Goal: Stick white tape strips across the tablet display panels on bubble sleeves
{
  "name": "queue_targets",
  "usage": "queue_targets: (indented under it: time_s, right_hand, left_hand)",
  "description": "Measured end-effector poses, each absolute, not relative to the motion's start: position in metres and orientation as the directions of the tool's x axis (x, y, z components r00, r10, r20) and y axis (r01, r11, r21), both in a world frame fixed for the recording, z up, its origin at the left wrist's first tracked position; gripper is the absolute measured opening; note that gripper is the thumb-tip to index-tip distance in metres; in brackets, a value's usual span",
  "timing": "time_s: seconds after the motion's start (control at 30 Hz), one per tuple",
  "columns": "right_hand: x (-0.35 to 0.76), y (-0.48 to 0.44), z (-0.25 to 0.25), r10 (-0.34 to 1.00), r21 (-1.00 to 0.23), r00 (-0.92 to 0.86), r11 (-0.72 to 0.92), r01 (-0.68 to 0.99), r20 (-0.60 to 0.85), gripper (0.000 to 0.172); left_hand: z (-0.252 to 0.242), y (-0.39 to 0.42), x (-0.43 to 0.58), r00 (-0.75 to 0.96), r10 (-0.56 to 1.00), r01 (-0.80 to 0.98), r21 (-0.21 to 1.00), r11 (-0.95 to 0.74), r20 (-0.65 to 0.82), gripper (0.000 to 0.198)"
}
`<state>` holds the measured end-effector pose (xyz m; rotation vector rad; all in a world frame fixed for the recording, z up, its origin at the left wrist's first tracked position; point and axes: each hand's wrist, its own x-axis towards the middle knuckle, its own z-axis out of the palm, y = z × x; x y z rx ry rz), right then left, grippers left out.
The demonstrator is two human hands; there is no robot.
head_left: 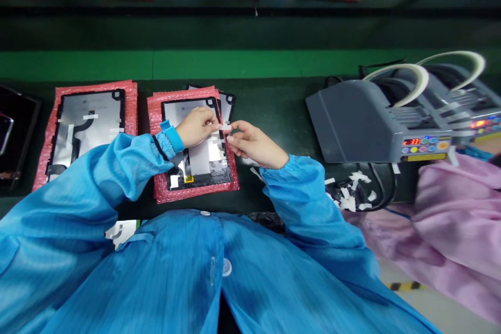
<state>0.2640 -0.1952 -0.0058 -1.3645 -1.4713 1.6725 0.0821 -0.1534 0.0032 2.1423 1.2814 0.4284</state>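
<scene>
A short strip of white tape (226, 128) is stretched between my two hands. My left hand (198, 126) pinches its left end, over a tablet screen panel (199, 159) lying back side up. My right hand (256, 143) has thumb and forefinger closed at the strip's right end, just off the panel's right edge. The panel rests on pink bubble wrap (172, 195), with white tape pieces and a yellow label on its back. Part of its upper middle is hidden under my left hand.
Another panel (88, 107) on pink bubble wrap lies to the left. At right stand grey tape dispensers (352, 120), with crumpled tape scraps (348, 198) in front. A co-worker's pink sleeve (450, 193) is at far right. Wrapped panels line the conveyor behind.
</scene>
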Motion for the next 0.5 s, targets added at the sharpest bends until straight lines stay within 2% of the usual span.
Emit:
queue_targets:
  time_s: [0.13,0.33,0.5]
  right_hand:
    - [0.269,-0.185,-0.014,0.965,-0.924,-0.157,-0.145,0.353,-0.211,0.026]
    - [0.259,-0.176,-0.021,0.973,-0.93,-0.199,-0.037,0.366,-0.118,0.011]
    - [0.253,-0.173,-0.029,0.979,-0.876,-0.17,-0.014,0.482,-0.11,0.007]
  left_hand:
    - [0.004,-0.154,0.081,0.463,0.882,0.682,0.669,-0.296,-0.081,0.016]
    - [0.001,-0.152,0.081,0.459,0.874,0.708,0.66,-0.252,-0.159,0.017]
    - [-0.006,-0.15,0.084,0.449,0.872,0.799,0.526,-0.292,-0.197,0.02]
